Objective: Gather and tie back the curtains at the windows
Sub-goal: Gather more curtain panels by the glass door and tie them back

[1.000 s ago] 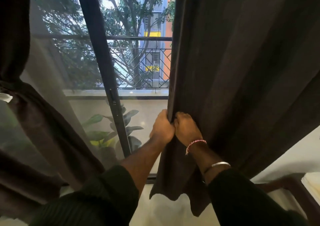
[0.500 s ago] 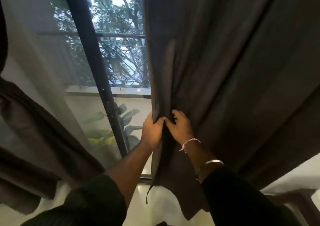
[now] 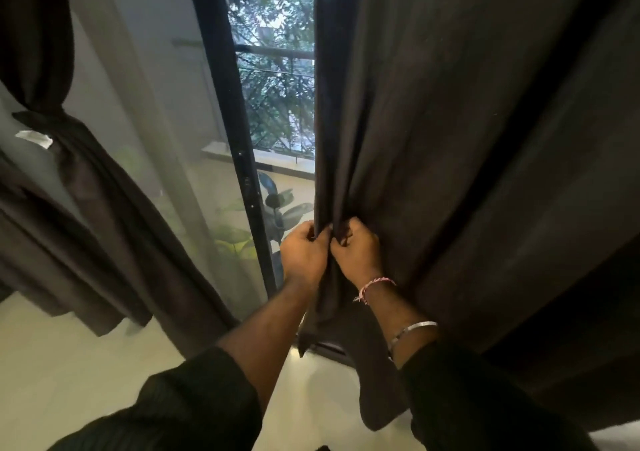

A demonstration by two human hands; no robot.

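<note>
Left hand [image 3: 304,256] and right hand [image 3: 356,251], each grip clamped on the dark curtain's [image 3: 450,139] gathered edge; no legible writing.

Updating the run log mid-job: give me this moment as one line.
step: gathering right curtain | left hand: grips its edge | right hand: grips its edge | left curtain: already tied back

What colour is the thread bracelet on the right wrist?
The thread bracelet is pink and white, seen in the head view.
</note>
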